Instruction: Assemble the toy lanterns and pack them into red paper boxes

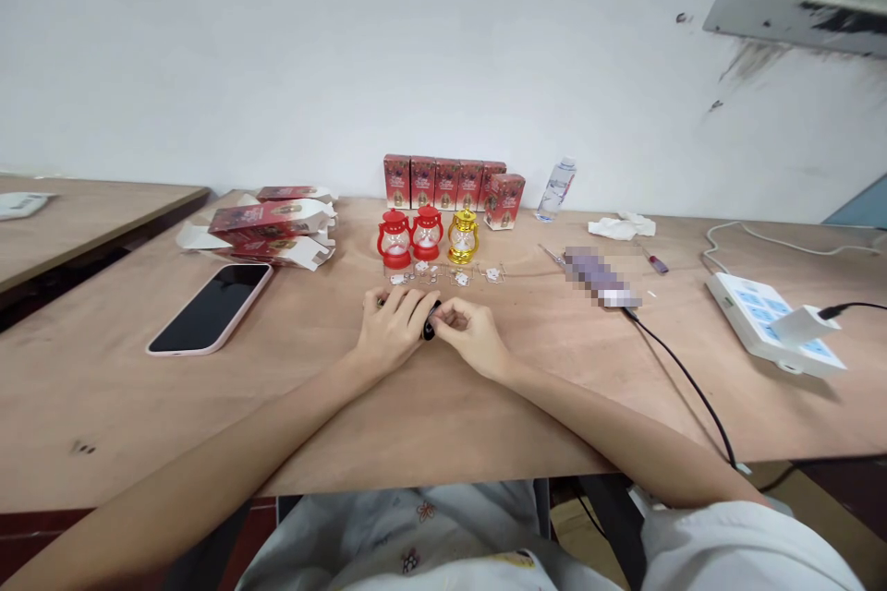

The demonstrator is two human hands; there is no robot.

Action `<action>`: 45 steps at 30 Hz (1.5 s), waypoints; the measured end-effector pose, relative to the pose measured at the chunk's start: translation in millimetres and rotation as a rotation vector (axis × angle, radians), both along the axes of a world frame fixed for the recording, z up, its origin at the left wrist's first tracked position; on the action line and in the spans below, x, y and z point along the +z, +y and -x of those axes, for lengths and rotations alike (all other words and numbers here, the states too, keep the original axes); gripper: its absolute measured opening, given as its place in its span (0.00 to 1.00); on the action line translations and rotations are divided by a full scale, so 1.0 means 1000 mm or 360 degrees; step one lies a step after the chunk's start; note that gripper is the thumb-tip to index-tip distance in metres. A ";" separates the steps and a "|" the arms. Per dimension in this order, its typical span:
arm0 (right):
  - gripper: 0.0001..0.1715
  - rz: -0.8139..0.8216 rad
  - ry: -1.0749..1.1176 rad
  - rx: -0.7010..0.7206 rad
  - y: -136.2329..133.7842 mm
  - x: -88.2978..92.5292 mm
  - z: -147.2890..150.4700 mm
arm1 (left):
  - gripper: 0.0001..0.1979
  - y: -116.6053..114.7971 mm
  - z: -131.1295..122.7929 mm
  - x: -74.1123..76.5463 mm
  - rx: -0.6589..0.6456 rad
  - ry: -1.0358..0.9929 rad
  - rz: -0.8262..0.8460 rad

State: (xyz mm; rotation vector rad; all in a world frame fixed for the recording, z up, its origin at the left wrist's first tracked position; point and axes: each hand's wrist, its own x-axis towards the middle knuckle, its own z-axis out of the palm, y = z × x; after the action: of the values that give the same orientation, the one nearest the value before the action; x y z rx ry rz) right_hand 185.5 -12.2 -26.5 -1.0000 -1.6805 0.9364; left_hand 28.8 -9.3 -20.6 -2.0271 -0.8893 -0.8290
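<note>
My left hand (394, 329) is wrapped over a small black object (430, 329) just above the table. Most of it is hidden under the fingers; a dark rounded end shows at the right. At that end, my right hand (471, 332) has thumb and fingers pinched together, and I cannot make out what is between them. Beyond the hands stand a red lantern (394, 240), a second red lantern (426, 234) and a gold lantern (464, 236), all upright. In front of them lie small wire frames with white pieces (460, 278).
Red boxes (447, 184) line the wall beside a clear bottle (556, 189). Opened cartons (273, 220) and a phone (212, 309) lie left. To the right are crumpled tissue (622, 226), a screwdriver (656, 262), a blurred cabled device (601, 277) and a power strip (769, 319).
</note>
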 end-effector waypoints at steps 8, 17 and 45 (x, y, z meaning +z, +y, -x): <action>0.06 -0.0185 -0.0071 -0.0029 -0.001 -0.007 0.003 | 0.09 0.000 -0.001 -0.002 0.0057 -0.0012 -0.0014; 0.05 -0.0145 -0.0061 -0.0081 0.000 -0.008 0.003 | 0.09 0.001 -0.003 -0.001 0.0057 0.0004 -0.0003; 0.07 0.0116 0.0136 0.0041 0.001 -0.010 0.006 | 0.11 0.006 -0.001 -0.005 0.0198 0.0000 0.0195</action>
State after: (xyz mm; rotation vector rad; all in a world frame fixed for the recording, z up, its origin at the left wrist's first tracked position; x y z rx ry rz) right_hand 179.0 -11.1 -36.4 -0.9748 -1.6010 1.0497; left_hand 30.2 -3.8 -25.5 -2.0523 -1.0780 -0.7213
